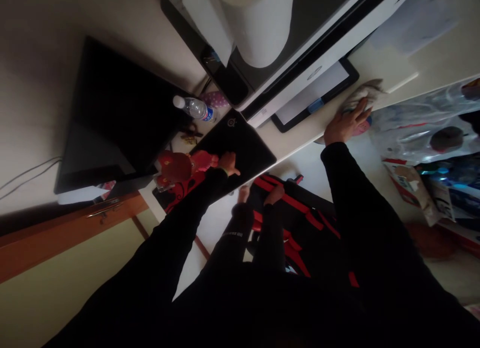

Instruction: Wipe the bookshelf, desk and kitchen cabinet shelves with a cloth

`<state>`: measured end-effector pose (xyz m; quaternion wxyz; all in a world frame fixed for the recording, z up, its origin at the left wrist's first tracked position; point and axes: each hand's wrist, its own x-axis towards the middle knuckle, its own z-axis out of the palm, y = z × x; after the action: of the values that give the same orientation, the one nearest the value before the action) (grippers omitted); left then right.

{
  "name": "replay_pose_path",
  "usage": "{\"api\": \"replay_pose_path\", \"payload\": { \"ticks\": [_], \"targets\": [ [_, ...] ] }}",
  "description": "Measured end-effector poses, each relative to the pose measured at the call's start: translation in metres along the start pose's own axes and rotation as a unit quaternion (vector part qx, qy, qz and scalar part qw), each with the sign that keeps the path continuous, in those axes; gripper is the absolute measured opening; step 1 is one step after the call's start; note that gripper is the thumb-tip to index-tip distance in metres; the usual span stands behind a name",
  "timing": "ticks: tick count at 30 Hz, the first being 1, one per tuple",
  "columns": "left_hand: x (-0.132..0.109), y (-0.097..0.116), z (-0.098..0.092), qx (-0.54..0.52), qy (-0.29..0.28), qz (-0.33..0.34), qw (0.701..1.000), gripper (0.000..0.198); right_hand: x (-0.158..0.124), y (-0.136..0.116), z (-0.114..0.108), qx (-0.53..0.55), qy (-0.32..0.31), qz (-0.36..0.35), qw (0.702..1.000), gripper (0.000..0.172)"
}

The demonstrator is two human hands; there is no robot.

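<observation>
- My right hand [347,125] presses a cloth [362,95] flat on the bench [300,138], fingers spread.
- My left hand [228,163], fingers spread, rests on the black mat [240,143] beside a red toy [183,168]; the bottle [195,108] is untouched.

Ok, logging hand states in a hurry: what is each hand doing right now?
Left hand: open, fingers spread, beside the red toy on the black mat.
Right hand: open, flat on a grey cloth.

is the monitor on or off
Off, it seems: the monitor screen is uniformly black, nothing lit on it, beside the water bottle.
</observation>
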<state>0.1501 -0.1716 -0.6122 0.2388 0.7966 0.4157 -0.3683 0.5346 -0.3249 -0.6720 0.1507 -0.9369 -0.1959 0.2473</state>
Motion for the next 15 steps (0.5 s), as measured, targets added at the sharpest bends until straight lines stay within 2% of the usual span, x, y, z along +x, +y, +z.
{"api": "replay_pose_path", "payload": {
  "ticks": [4,9,12,15],
  "targets": [
    [-0.002,-0.001,-0.001,0.003,-0.008,-0.024,1.000,0.112,-0.004,-0.007,-0.005,-0.015,0.002,0.001,1.000,0.086],
    [-0.004,0.001,-0.004,0.014,0.007,-0.017,1.000,0.108,-0.018,-0.014,0.000,0.108,0.046,0.014,0.993,0.075],
    [-0.007,0.001,-0.004,0.030,0.010,-0.017,0.999,0.101,-0.038,-0.017,0.013,0.186,0.072,0.005,0.980,0.077],
    [-0.009,-0.003,0.000,0.040,0.021,-0.006,0.999,0.097,-0.059,-0.017,0.038,0.207,0.100,-0.016,0.973,0.076]
  ]
}}
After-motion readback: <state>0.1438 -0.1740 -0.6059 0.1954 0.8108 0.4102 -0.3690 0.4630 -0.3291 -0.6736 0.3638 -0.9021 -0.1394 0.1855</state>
